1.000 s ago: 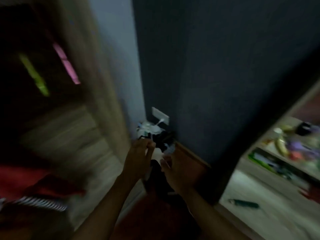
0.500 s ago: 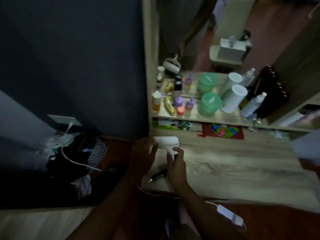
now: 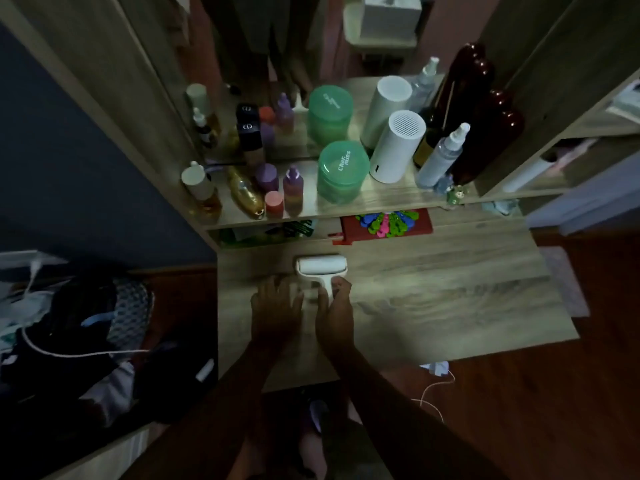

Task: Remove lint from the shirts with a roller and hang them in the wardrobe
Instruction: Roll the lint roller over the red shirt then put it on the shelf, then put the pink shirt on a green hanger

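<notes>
A white lint roller (image 3: 321, 267) lies on the wooden desk (image 3: 433, 299), its roll end pointing toward the shelf. My right hand (image 3: 335, 306) pinches the roller's handle between thumb and fingers. To the left of the handle, my left hand (image 3: 275, 306) rests flat on the desk with fingers spread, its fingertips at the handle's side. No shirt or wardrobe shows in the dim view.
A low shelf (image 3: 381, 202) behind the roller carries several bottles, two green jars (image 3: 342, 169) and a white cylinder (image 3: 398, 147), with a mirror behind. A red tray (image 3: 388, 225) sits under it. Dark bags and a white cable (image 3: 76, 353) lie on the floor at left.
The view has swung from the dark wall to the desk. Both hands have carried the roller forward and lowered it onto the desk top.
</notes>
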`<action>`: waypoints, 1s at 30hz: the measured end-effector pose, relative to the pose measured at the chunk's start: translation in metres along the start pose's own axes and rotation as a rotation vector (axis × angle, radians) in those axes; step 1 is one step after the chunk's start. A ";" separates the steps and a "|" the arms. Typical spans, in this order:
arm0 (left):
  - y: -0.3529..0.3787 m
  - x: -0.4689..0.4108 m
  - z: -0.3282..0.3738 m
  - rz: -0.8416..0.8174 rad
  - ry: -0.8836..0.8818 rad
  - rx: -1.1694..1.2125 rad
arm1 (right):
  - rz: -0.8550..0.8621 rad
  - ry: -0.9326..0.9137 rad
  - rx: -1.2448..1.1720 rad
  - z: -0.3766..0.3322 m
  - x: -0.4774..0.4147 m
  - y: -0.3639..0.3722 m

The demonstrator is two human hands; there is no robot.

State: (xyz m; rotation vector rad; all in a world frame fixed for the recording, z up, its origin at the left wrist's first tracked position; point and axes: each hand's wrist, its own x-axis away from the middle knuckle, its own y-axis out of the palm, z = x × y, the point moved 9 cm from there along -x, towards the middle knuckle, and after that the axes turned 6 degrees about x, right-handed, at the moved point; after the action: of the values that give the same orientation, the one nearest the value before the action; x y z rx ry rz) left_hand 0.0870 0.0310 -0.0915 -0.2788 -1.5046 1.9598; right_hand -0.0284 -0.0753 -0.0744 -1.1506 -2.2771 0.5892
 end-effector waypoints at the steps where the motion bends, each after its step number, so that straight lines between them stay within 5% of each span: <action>1: 0.004 -0.002 -0.002 -0.008 -0.008 -0.011 | 0.003 -0.002 0.004 0.001 -0.003 0.002; 19: 0.019 -0.010 -0.005 -0.047 -0.005 -0.030 | -0.029 -0.012 0.045 0.011 -0.021 0.010; 30: -0.108 0.046 -0.050 0.185 -0.142 0.159 | -0.130 -0.456 0.109 -0.126 0.025 0.022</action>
State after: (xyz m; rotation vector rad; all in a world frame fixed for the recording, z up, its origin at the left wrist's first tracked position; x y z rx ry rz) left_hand 0.1165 0.1127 0.0014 -0.2198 -1.4433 2.2747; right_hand 0.0503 -0.0244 0.0163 -0.8721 -2.6317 0.9930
